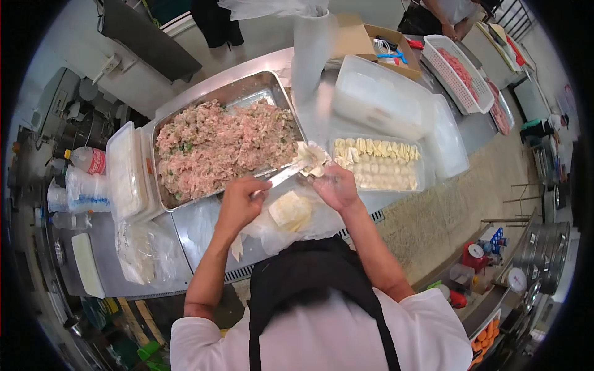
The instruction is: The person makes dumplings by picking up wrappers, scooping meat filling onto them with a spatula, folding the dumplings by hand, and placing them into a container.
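Observation:
My left hand [242, 199] is closed around a flat metal spatula [286, 175], its blade reaching to the dumpling wrapper. In my right hand [337, 187] I hold that thin, pale dumpling wrapper [314, 157], gathered at its edges around the blade's tip. Left of the hands, a deep metal tray [286, 99] holds pink minced meat [223, 142] with green bits. Between my forearms a stack of wrappers [291, 211] lies on clear plastic [322, 224]. Beside my right hand, a clear plastic container [423, 179] holds rows of folded dumplings [377, 164].
Translucent lidded boxes [124, 170] stand left of the tray. Plastic containers [383, 96] and a cardboard box [396, 46] sit behind the dumplings. A white basket of meat [458, 71] is at the far right, near another person's hand [448, 29]. A cola bottle [85, 159] stands left.

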The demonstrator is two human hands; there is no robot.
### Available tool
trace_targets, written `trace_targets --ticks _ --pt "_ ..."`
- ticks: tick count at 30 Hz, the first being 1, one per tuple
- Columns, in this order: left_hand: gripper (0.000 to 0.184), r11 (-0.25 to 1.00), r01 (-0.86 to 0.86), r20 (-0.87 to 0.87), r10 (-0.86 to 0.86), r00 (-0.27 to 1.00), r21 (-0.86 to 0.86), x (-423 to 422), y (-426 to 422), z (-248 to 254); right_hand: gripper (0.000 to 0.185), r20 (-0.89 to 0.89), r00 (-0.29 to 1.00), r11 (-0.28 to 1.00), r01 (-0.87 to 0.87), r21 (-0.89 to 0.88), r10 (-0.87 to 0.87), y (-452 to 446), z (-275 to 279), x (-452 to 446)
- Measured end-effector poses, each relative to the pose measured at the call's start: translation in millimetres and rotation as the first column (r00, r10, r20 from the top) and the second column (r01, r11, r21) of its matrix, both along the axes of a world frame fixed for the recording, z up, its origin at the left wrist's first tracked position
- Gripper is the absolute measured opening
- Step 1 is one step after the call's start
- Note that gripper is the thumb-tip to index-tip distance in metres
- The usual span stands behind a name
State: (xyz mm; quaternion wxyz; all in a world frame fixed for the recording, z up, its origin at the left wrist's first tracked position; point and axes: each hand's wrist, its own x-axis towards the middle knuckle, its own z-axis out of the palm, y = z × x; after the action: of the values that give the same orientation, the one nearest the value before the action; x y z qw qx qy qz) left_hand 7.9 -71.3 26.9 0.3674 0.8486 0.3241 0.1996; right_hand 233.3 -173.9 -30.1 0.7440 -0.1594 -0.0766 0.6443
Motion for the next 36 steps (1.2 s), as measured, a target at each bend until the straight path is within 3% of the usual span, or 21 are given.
trace_targets --ticks 2,3,4,5,6,8,10,12,13,15,16,18,22,24,26,28,30,31,33,34,36 --pt "0.024 0.999 -0.033 0.059 0.035 0.998 -0.04 -5.8 1.4 9.4 0.058 0.277 0.96 0.996 0.055 -0.066 -0.035 -7.0 9.3 -2.5" --pt "0.024 0.995 -0.048 0.05 0.052 0.997 -0.089 -7.3 2.0 18.1 0.058 0.276 0.96 0.997 0.053 -0.064 -0.033 -7.0 3.0 -0.4" --pt "0.024 0.988 -0.063 0.038 0.069 0.997 -0.139 -8.3 1.5 23.8 0.059 0.622 0.783 0.989 0.103 -0.104 -0.017 -6.9 -6.6 1.5" --pt "0.024 0.988 -0.065 0.036 0.071 0.997 -0.141 -8.6 -0.2 25.8 0.061 0.872 0.489 0.979 0.165 -0.122 0.026 -7.8 -14.7 2.3" --pt "0.024 0.993 -0.039 0.025 0.042 0.999 -0.114 -8.2 -2.2 27.0 0.061 0.871 0.49 0.979 0.164 -0.123 0.028 -7.0 -8.2 0.6" --pt "0.023 0.996 -0.011 0.011 0.012 1.0 -0.09 -9.0 -5.9 31.0 0.06 0.997 -0.025 0.974 0.214 0.079 -0.076 -3.0 3.9 -5.3" --pt "0.025 0.988 0.056 -0.135 -0.075 0.988 -0.145 -10.0 -8.4 39.2 0.052 0.996 -0.023 0.953 0.289 0.086 -0.083 4.1 -9.9 -10.6" --pt "0.026 0.993 0.023 -0.114 -0.036 0.993 -0.112 -21.3 -1.6 51.3 0.037 0.922 -0.338 0.949 0.178 0.261 -0.19 6.0 -24.4 -6.4" --pt "0.027 0.997 -0.01 -0.092 0.003 0.996 -0.081 -27.6 1.6 58.1 0.037 0.923 -0.336 0.949 0.181 0.257 -0.186 4.4 -23.3 -3.0" --pt "0.027 0.983 -0.125 -0.014 0.124 0.992 -0.131 -35.8 3.7 72.7 0.025 0.96 0.127 0.954 0.137 -0.265 0.248 0.4 -19.3 3.9" --pt "0.027 0.954 -0.234 0.06 0.249 0.967 -0.186 -37.5 4.0 75.8 0.025 0.959 0.127 0.954 0.136 -0.268 0.252 -0.1 -17.6 1.8" --pt "0.028 0.95 -0.223 0.094 0.247 0.964 -0.217 -35.6 3.1 68.8 0.024 0.653 0.751 0.941 0.144 -0.306 0.097 -2.6 -12.9 -3.9" --pt "0.031 0.94 -0.131 0.203 0.201 0.958 -0.315 -23.9 -5.6 34.6 0.023 0.666 0.745 0.978 0.159 -0.138 -0.027 -5.1 -9.0 -0.6" --pt "0.032 0.936 -0.102 0.236 0.189 0.953 -0.337 -23.9 -10.1 27.3 0.022 0.594 0.801 0.964 0.209 -0.163 -0.073 -8.3 -10.7 10.1" --pt "0.031 0.901 -0.141 0.234 0.253 0.939 -0.41 -32.7 -8.6 26.1 0.024 0.37 0.904 0.926 0.308 -0.217 -0.213 -13.2 11.5 28.1" --pt "0.032 0.918 -0.121 0.285 0.24 0.928 -0.377 -36.2 -7.8 23.5 0.03 0.374 0.884 0.906 0.372 -0.203 -0.279 -25.4 28.7 56.6" --pt "0.032 0.932 -0.123 0.282 0.227 0.932 -0.341 -44.1 -6.2 18.1 0.036 0.476 0.769 0.782 0.578 -0.231 -0.428 -32.4 48.7 73.3" --pt "0.032 0.921 -0.174 0.209 0.257 0.944 -0.348 -46.1 -7.7 22.0 0.036 0.479 0.767 0.78 0.58 -0.234 -0.426 -38.4 42.7 88.9" --pt "0.032 0.909 -0.199 0.166 0.274 0.947 -0.367 -51.6 -9.6 18.6 0.041 0.68 0.566 0.723 0.687 -0.076 -0.466 -50.2 19.8 118.5" --pt "0.031 0.898 -0.226 0.123 0.29 0.949 -0.377 -52.5 -9.2 17.0 0.041 0.684 0.56 0.72 0.69 -0.074 -0.467 -50.4 14.4 122.6" --pt "0.031 0.896 -0.212 0.15 0.289 0.945 -0.391 -52.8 -8.2 6.3 0.043 0.862 0.472 0.587 0.756 -0.29 -0.183 -53.3 1.9 130.0"
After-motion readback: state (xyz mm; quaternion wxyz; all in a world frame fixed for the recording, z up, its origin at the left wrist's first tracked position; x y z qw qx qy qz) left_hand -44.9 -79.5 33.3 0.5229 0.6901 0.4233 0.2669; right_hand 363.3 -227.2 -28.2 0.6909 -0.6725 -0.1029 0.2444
